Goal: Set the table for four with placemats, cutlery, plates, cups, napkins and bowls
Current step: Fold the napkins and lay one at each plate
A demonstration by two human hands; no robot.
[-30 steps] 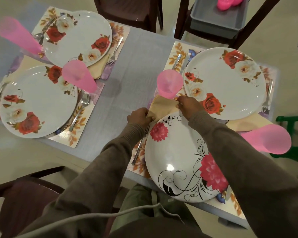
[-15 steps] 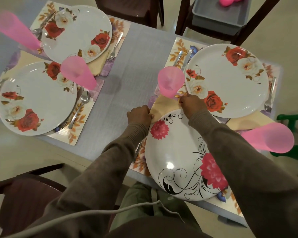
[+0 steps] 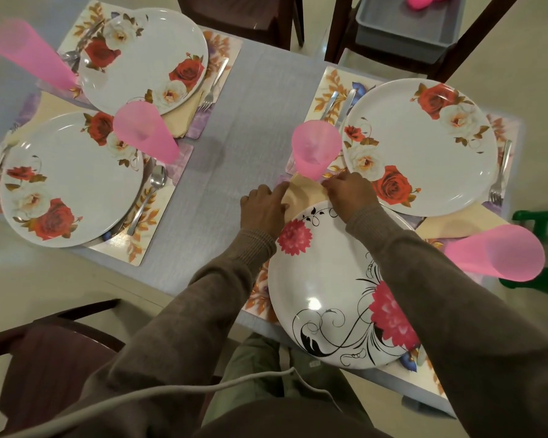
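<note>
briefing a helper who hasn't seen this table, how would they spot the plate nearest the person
On the grey table, look to the near right corner, below both hands. The plate there carries pink flowers with black swirling vines, while the other three plates show red and white roses.

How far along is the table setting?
Done: four plates sit on placemats, among them the near plate, and four pink cups stand by, one just beyond the hands. In hand: left hand and right hand pinch the beige napkin at that plate's far edge. Left: no bowls on the table yet.
</note>
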